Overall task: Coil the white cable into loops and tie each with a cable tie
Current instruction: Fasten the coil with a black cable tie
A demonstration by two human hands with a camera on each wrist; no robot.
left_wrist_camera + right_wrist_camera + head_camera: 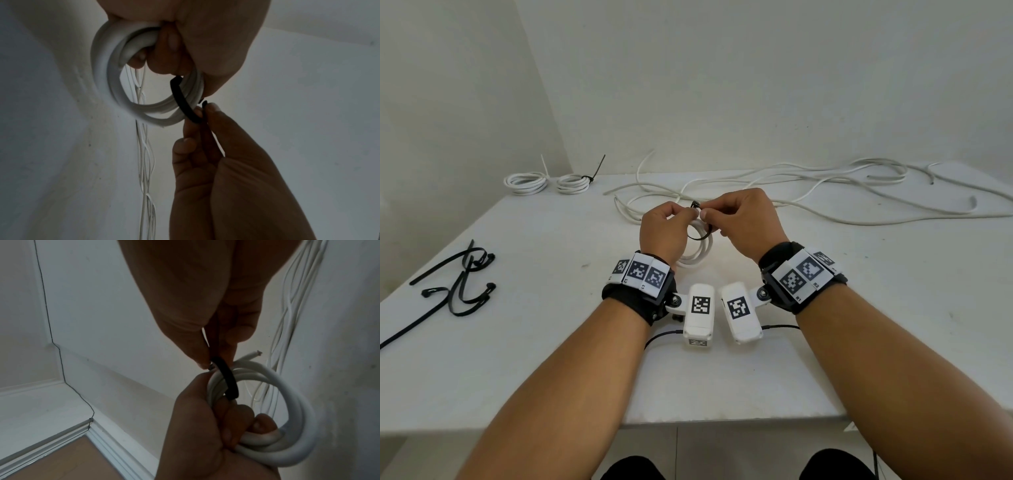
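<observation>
Over the middle of the white table my left hand (688, 216) grips a small coil of white cable (700, 255), fingers curled through the loops (107, 73). A black cable tie (700, 234) wraps round the coil beside those fingers. My right hand (707, 212) pinches the tie's end between thumb and fingertips, right against the left hand. In the right wrist view the tie (226, 378) arcs over the loops (287, 402), and the cable's cut end (317, 353) sticks out behind. The left wrist view shows the tie (183, 100) bent in a curve across the coil.
Two tied coils (525, 181) (573, 183) lie at the back left corner. Several spare black cable ties (462, 277) lie at the left. Loose white cable (825, 185) sprawls across the back of the table. The table's front edge (722, 419) is below my forearms.
</observation>
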